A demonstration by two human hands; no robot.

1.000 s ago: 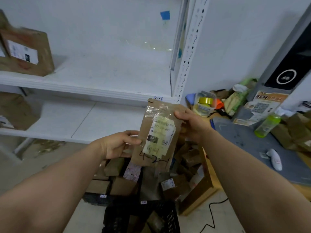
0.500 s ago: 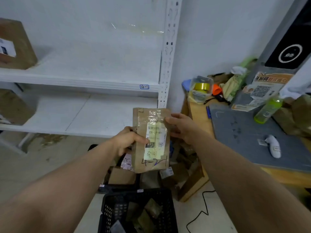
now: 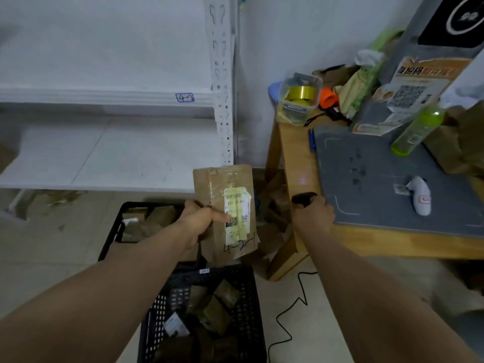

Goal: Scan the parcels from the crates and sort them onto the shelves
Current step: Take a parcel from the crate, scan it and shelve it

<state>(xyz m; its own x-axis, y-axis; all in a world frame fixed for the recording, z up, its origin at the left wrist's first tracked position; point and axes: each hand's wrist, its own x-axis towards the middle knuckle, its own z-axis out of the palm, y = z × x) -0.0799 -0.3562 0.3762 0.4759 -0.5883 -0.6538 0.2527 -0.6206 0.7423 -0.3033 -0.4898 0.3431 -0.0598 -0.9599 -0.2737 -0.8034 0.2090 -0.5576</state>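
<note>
Head view suggests the sorting is far from done: the two black plastic mesh crates (image 3: 251, 297) on the floor hold many brown packets, and the one in hand is not yet on the white metal shelves (image 3: 104, 98). The left hand (image 3: 199, 221) grips a flat brown cardboard parcel (image 3: 209, 184) by its left edge, upright above the crates, with the pale label and handwritten "4-2-1" facing the camera and the thumb across the label. The right hand (image 3: 314, 216), arm stretched forward, curls over a small black device (image 3: 303, 198), probably the scanner, at the corner of the wooden table (image 3: 298, 158).
</note>
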